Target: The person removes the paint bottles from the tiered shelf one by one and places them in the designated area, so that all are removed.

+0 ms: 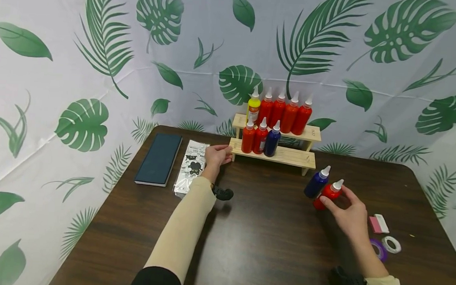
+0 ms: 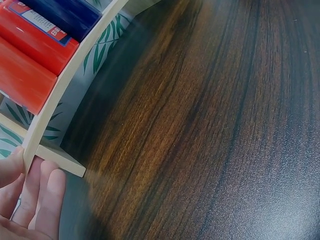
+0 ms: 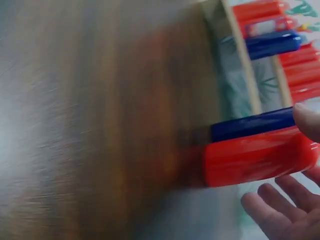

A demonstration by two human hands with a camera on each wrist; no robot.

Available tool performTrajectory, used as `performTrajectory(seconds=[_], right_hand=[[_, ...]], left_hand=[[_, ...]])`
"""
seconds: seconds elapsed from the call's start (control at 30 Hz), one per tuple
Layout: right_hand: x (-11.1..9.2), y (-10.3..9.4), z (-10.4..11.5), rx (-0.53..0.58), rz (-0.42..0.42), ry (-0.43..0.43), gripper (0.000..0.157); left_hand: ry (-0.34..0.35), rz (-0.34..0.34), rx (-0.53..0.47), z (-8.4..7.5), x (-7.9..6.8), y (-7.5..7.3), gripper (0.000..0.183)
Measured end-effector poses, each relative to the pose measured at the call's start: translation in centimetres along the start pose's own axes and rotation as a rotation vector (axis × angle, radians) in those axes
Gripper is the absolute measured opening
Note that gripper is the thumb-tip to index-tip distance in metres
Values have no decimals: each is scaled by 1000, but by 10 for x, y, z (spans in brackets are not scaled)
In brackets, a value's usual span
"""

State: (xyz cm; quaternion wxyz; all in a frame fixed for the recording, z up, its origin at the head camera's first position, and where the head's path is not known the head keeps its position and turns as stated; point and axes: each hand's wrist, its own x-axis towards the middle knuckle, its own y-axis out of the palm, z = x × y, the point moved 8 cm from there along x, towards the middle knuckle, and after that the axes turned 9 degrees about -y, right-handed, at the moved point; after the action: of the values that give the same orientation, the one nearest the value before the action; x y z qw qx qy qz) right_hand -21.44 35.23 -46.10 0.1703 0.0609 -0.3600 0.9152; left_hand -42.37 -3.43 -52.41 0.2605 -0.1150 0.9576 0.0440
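Dark table (wood-grained) beneath stepped rack, book, tape rolls.

Two-tier stand at table's back, five squeeze bottles on upper tier, three on lower, left hand at left end, sticker packet then notebook leftward, bottle pair front right, right hand on nearer one, tape rolls rightmost

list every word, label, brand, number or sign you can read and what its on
Nothing reads clearly enough to quote.
Flat packet: print too small.
Yellow bottle: label too small.
Lower shelf, middle bottle: label too small and blurred.
Upper shelf: end marks too small.
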Motion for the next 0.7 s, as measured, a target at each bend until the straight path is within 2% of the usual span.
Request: performTrajectory(seconds=[0.13,0.23,0.33,0.43,0.53,0.6,0.7], right_hand=[[4,-22,31,1,-93,-52,69],[7,-42,63,-23,-193,-131,63],[12,-52,95,-34,-229,-213,62],[23,-43,121,-29,-153,-269,64],[42,-19,139,-14,-11,-298,68],[57,1,145,-9,86,-294,71],[78,33,144,3,189,-265,73]], left_hand=[[-2,4,-1,-1,0,1,19],[1,4,0,-2,0,1,19],[6,4,6,-2,0,2,19],[10,9,10,-2,1,3,19],[13,11,10,-1,1,4,19],[19,4,7,-1,1,3,19],[28,-1,2,0,1,3,18]])
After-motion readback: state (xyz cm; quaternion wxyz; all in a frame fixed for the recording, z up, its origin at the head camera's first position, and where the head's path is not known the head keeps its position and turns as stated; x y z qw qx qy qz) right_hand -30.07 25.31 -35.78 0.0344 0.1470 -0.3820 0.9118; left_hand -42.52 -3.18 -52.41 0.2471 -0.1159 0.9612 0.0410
